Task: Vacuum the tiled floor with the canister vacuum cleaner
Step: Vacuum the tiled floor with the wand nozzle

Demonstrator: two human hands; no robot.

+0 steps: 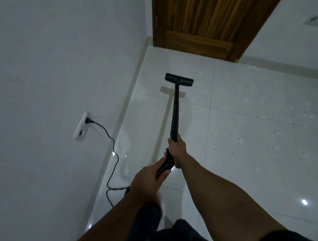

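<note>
A black vacuum wand [175, 111] runs from my hands forward to a flat black floor head [179, 79] resting on the glossy white tiled floor [253, 150] near the door. My right hand [178, 150] is closed around the wand's lower end. My left hand [146, 183] grips the black handle just behind it, where a row of small lights shows. The canister itself is hidden from view. White specks of debris lie scattered over the tiles to the right.
A black power cord [109, 140] runs from a wall socket [82, 127] on the left wall down across the floor toward my legs. A wooden door [203, 16] stands ahead. White walls close in on the left and far right.
</note>
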